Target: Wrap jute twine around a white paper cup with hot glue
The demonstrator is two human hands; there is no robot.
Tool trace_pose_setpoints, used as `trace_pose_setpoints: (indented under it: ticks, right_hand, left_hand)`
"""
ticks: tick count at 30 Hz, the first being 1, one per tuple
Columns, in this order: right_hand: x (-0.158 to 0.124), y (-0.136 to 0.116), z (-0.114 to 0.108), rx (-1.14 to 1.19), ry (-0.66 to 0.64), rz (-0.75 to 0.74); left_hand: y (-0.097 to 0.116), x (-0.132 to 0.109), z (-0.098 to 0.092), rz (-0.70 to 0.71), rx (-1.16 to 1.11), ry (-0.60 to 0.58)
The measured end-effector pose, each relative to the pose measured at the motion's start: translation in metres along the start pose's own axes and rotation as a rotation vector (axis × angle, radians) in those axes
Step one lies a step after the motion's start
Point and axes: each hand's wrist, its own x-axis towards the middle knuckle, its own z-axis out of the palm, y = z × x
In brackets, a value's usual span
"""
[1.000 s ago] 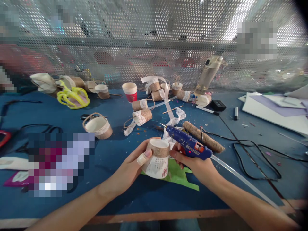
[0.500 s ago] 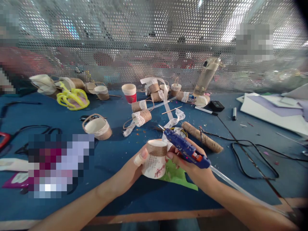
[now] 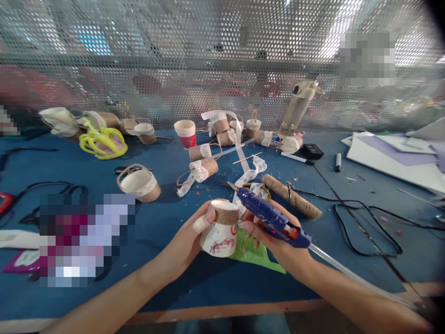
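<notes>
Two curled hands (image 3: 190, 233) (image 3: 278, 248), left round cup (image 3: 220, 234), right round glue gun (image 3: 266, 213), room on blue tabletop (image 3: 225, 285) before edge (image 3: 225, 311)

From held cup (image 3: 220, 234): lane at 11 o'clock, between upright basket (image 3: 152, 191) and tipped cup (image 3: 208, 168). Glue gun (image 3: 269, 215) blocks 3 o'clock.
</notes>
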Motion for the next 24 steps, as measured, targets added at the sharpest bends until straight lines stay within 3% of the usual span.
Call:
trace_pose_setpoints:
  ticks: [12,24]
  right_hand:
    - [0.000,0.005,-0.002,-0.061,-0.008,-0.107]
    - [0.001,0.016,-0.007,-0.186,0.032,-0.172]
  left_hand:
    - [-0.005,-0.002,-0.004,0.079,0.110,0.045]
    - [-0.008,-0.002,-0.004,0.222,0.266,-0.015]
